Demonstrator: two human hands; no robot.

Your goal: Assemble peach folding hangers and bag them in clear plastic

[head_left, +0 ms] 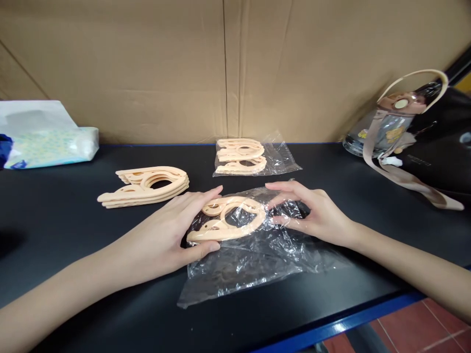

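Across the black surface [147,318], the bagged hanger [235,232] lies left-to-right, left hand [176,228] clasping one end, right hand [324,215] at the rounded tip, grip unclear!

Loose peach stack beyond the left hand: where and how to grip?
I'd grip the peach stack near its rounded right end, coming from above, pinching its near and far edges. It lies flat with several layers showing, so an edge-to-edge hold should keep them together.

A tissue pack [51,145] lies left, a bottle [399,122] and probable bag [441,152] right.
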